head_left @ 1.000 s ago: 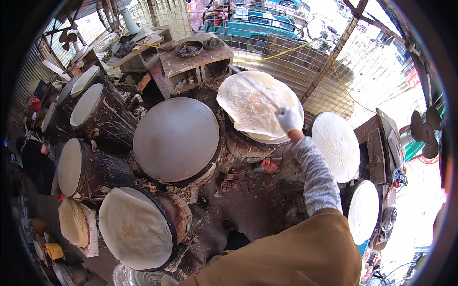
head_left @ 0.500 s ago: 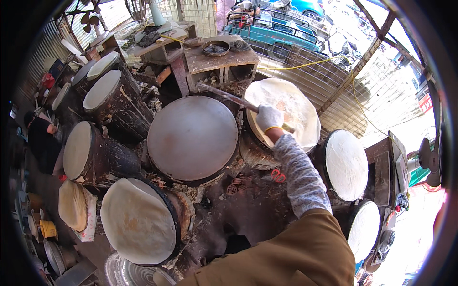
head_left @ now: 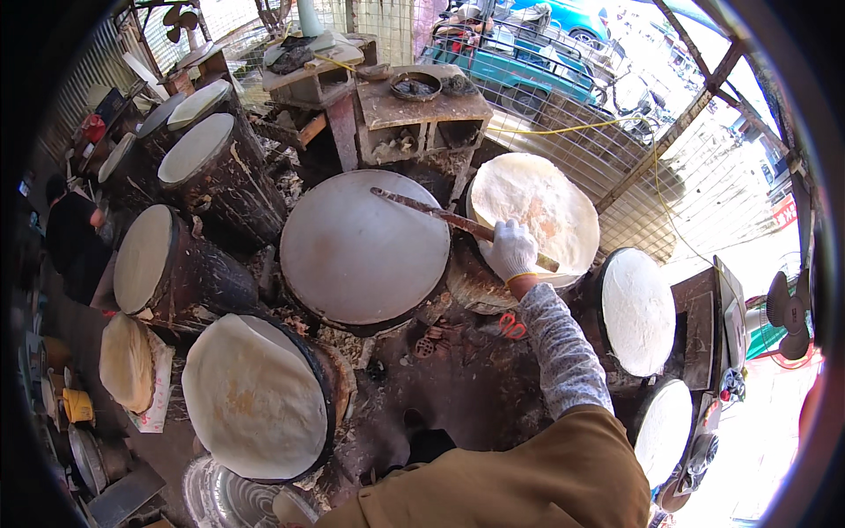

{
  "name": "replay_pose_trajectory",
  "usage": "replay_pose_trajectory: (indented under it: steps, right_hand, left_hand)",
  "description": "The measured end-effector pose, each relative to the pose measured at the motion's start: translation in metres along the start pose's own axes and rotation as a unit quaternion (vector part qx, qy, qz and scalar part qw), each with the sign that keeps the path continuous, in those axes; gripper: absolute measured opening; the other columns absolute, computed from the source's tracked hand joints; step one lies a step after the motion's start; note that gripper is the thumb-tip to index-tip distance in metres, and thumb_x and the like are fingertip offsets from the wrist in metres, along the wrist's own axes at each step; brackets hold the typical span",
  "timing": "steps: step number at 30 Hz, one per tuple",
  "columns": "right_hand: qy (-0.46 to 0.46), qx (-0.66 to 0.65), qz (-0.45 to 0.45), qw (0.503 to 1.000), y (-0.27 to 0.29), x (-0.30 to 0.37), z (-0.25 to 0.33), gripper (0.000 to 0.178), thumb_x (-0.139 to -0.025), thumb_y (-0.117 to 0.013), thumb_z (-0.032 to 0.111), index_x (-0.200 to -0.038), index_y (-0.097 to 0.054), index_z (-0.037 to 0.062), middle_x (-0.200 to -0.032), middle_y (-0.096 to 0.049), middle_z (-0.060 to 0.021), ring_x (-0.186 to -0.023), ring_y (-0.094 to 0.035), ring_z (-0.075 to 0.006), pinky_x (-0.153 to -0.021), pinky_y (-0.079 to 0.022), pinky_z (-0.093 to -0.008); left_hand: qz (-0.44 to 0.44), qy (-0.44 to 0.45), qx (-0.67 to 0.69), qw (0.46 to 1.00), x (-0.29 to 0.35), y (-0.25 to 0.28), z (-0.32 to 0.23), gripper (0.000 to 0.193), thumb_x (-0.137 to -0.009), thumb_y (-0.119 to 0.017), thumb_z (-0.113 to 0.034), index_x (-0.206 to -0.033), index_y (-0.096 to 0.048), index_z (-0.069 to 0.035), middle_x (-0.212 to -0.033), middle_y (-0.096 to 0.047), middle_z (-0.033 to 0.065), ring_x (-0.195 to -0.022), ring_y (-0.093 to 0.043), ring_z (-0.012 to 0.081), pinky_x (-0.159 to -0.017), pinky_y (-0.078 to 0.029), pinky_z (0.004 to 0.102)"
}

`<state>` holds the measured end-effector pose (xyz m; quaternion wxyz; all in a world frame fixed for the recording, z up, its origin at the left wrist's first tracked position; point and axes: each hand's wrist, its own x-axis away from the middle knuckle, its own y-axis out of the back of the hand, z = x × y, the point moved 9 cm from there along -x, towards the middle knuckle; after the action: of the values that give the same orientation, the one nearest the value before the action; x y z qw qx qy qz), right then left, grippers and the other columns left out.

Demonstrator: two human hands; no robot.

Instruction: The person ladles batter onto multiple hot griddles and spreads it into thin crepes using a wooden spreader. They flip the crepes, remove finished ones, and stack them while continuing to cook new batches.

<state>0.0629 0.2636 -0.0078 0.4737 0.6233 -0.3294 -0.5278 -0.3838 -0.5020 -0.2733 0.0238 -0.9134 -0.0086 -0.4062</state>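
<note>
My right hand (head_left: 512,251), in a white knitted glove below a patterned sleeve, is closed around a long, flat wooden stick (head_left: 429,209). The stick slants up to the left. Its far end lies over the far part of the middle round griddle (head_left: 361,251), whose top is pale and smooth; I cannot tell whether it touches. Its short end sticks out past my hand, over the near edge of the griddle to the right. A thin pale flatbread (head_left: 541,207) with a browned patch covers that griddle. My left hand is out of view.
Several more barrel stoves stand around, including one with a loose-edged flatbread (head_left: 251,400) at near left and one with a white sheet (head_left: 637,312) at right. Behind are a low stand with a round pan (head_left: 415,85) and a wire fence. A person (head_left: 75,233) is at far left.
The stick's far end has come down from beyond the middle griddle's far rim to over its surface. My right hand has moved slightly nearer, still gripping the stick. The view has shifted a little.
</note>
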Motion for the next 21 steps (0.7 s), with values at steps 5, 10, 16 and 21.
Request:
replay_pose_trajectory:
  steps: [5,10,16,21]
  right_hand:
    - [0.005,-0.013,0.015,1.0,-0.015,-0.01,-0.005,0.028,-0.074,-0.07,0.031,-0.086,-0.067,0.0065,-0.087,-0.066,-0.0146,-0.084,-0.065,-0.0344,-0.072,-0.053,-0.046]
    - [0.017,0.013,0.015,1.0,-0.012,-0.023,-0.018,0.021,-0.075,-0.064,0.027,-0.081,-0.071,0.008,-0.08,-0.069,-0.0166,-0.073,-0.068,-0.0353,-0.068,-0.054,-0.0457]
    - [0.033,0.052,0.018,0.998,0.051,-0.052,-0.02,0.024,-0.081,-0.06,0.028,-0.086,-0.073,0.0087,-0.081,-0.07,-0.0182,-0.074,-0.069,-0.0363,-0.069,-0.055,-0.0466]
    - [0.022,0.087,-0.003,0.996,0.164,-0.068,0.03,0.028,-0.081,-0.061,0.034,-0.09,-0.073,0.0103,-0.085,-0.071,-0.0165,-0.08,-0.069,-0.0352,-0.072,-0.055,-0.0466]
  left_hand:
    - [-0.003,-0.002,0.006,1.0,0.0,0.013,-0.002,0.035,-0.095,-0.055,-0.032,-0.065,-0.041,-0.021,-0.056,-0.039,-0.0059,-0.048,-0.039,0.007,-0.043,-0.031,0.0234]
    - [-0.013,-0.001,0.012,1.0,0.003,0.03,0.003,0.035,-0.095,-0.056,-0.031,-0.065,-0.041,-0.021,-0.056,-0.039,-0.0059,-0.047,-0.039,0.0069,-0.042,-0.031,0.0233]
    - [-0.023,-0.009,0.033,0.999,0.011,0.074,0.005,0.034,-0.095,-0.056,-0.03,-0.065,-0.041,-0.021,-0.056,-0.04,-0.0059,-0.047,-0.039,0.0069,-0.042,-0.031,0.0232]
    - [-0.008,-0.028,0.061,0.998,0.005,0.136,0.007,0.034,-0.095,-0.056,-0.029,-0.065,-0.041,-0.021,-0.056,-0.04,-0.0059,-0.047,-0.039,0.0068,-0.042,-0.031,0.0231]
